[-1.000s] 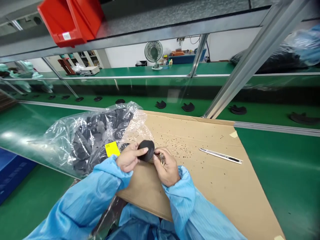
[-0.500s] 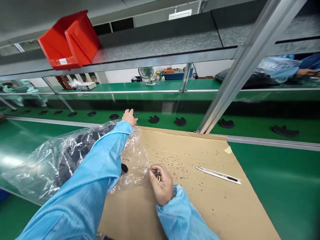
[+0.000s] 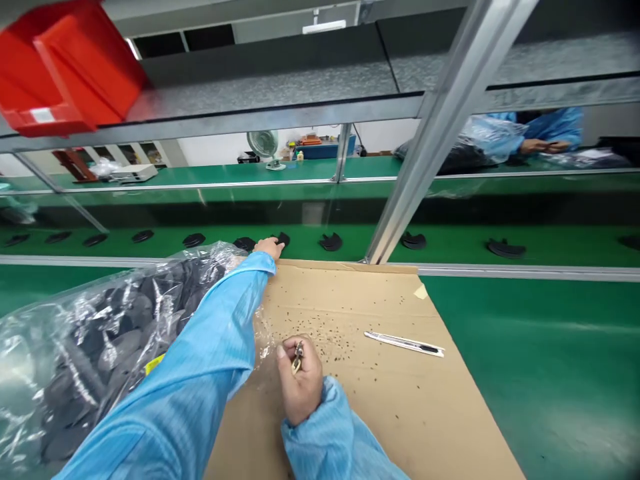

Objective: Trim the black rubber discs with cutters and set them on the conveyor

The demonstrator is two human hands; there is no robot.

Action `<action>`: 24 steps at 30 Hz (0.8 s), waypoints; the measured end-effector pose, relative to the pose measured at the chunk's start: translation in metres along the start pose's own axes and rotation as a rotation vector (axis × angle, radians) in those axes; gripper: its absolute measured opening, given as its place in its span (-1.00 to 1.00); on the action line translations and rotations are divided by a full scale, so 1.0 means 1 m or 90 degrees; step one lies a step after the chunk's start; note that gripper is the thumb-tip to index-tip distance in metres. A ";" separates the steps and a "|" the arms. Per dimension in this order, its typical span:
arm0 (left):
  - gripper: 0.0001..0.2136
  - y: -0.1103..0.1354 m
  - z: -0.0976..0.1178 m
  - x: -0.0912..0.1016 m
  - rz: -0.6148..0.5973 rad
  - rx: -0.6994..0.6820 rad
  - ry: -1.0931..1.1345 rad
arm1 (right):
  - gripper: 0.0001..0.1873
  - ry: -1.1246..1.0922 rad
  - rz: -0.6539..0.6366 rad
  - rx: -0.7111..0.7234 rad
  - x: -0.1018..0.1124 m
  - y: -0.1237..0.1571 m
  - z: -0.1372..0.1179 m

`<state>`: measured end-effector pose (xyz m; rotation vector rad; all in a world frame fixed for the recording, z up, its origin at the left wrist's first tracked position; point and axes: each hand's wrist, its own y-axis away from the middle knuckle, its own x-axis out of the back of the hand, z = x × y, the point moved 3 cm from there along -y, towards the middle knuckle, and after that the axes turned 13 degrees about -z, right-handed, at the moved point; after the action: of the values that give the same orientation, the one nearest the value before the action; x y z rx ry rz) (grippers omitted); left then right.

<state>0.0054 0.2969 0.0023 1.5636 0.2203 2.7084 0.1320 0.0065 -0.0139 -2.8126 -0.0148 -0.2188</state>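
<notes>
cardboard (image 3: pixel 425 413), roomy beside knife (image 3: pixel 405 344) (left hand (image 3: pixel 270 248) past edge)

A dark, flat, thin black piece with a curved edge (image 3: pixel 284 238) lies on the far green strip, at the tips of the left fingers (image 3: pixel 274 245), which partly cover it, so its full outline cannot be told. A small metal hand tool, silvery and brass-toned (image 3: pixel 297 359), sits gripped in the right fingers (image 3: pixel 289 343) over the brown cardboard, slanted near to far, mostly enclosed by the grip.
</notes>
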 end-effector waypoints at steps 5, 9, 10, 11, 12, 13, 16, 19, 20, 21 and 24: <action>-0.73 -0.005 0.009 -0.010 0.031 0.026 0.049 | -0.86 -0.003 0.034 -0.007 0.001 0.004 -0.001; -0.73 0.012 0.012 0.003 0.127 0.025 0.090 | -0.62 -0.025 0.039 -0.054 -0.001 0.005 0.002; -0.70 0.018 0.011 0.008 0.157 0.029 0.104 | -0.59 -0.033 0.051 -0.064 -0.001 0.005 0.004; -0.66 0.027 0.010 0.012 0.184 0.032 0.138 | -0.58 -0.036 0.061 -0.070 0.000 0.005 0.005; -0.64 0.036 0.007 0.015 0.207 0.032 0.201 | -0.61 -0.033 0.066 -0.070 0.000 0.004 0.006; -0.62 0.047 0.004 0.018 0.222 0.024 0.292 | -0.65 -0.025 0.067 -0.063 0.000 0.002 0.006; -0.50 0.089 -0.010 0.026 0.206 -0.030 0.626 | -0.75 -0.030 0.051 -0.043 0.004 -0.003 0.006; -0.49 0.144 -0.027 0.033 0.069 -0.040 0.805 | -0.71 -0.099 0.029 -0.056 0.011 -0.007 0.005; -0.59 0.163 -0.032 0.033 -0.017 -0.050 0.848 | -0.68 -0.112 0.020 -0.053 0.014 -0.008 0.004; -0.67 0.182 -0.037 0.032 -0.079 -0.045 0.890 | -0.65 -0.111 0.012 -0.042 0.018 -0.009 0.003; -0.73 0.231 -0.052 0.022 -0.129 -0.066 1.006 | -0.62 -0.031 -0.018 0.026 0.029 -0.012 -0.002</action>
<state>-0.0355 0.0641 0.0247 -0.8236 0.1710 2.9137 0.1598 0.0168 -0.0038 -2.7779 -0.0683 -0.1551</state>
